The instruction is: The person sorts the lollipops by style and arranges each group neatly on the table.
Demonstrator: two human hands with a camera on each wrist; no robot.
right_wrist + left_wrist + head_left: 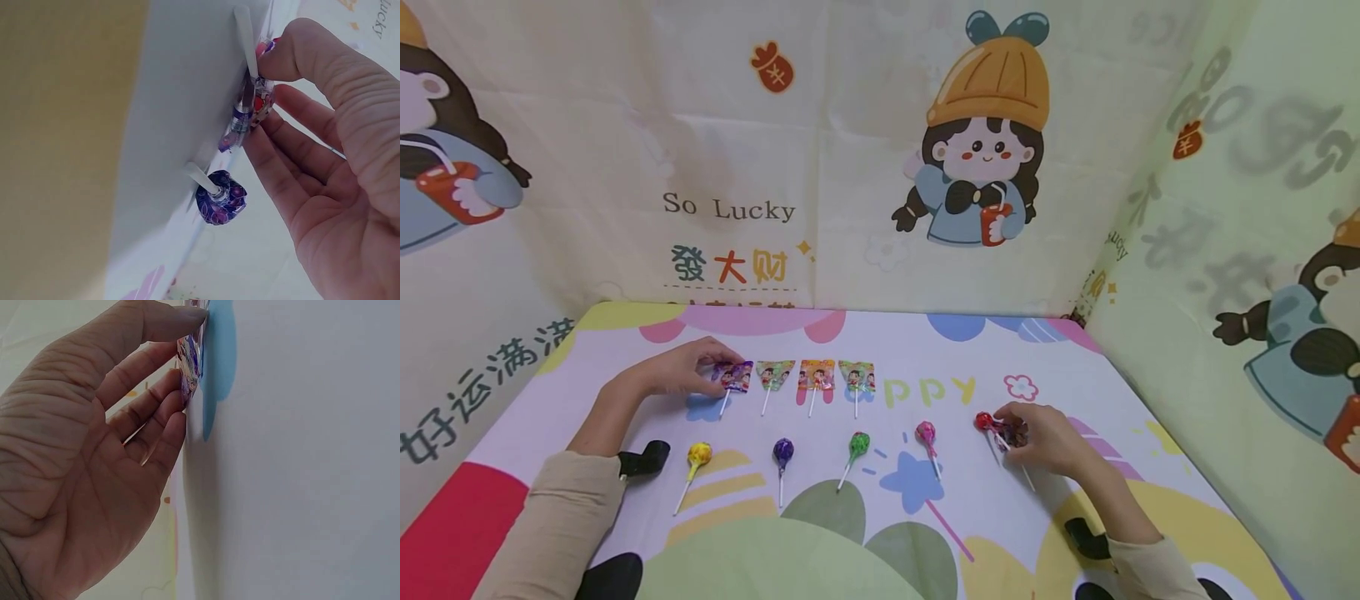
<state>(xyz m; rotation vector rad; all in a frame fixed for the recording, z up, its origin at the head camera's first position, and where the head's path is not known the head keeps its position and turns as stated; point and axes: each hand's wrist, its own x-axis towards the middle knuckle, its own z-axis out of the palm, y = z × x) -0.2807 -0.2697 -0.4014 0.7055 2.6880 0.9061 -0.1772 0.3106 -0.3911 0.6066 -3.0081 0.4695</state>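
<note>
In the head view my left hand (681, 371) is at the left end of a row of flat-wrapped lollipops. Thumb and fingers pinch the purple flat-wrapped lollipop (737, 377); its wrapper (190, 359) shows at the top of the left wrist view. Farther right, my right hand (1048, 437) pinches a lollipop in a crinkled purple and red wrapper (262, 103), partly hidden by the fingers. Beside that hand is a red round lollipop (984, 421). A round lollipop in a dark purple wrapper (220, 201) appears below the fingers in the right wrist view, apart from them.
Two green flat-wrapped lollipops (774, 374) and an orange one (816, 375) continue the back row. Nearer lie round lollipops: yellow (699, 454), purple (783, 452), green (859, 443) and pink (926, 433). A printed cloth covers the table (737, 567); patterned curtains (850, 167) stand behind and beside it.
</note>
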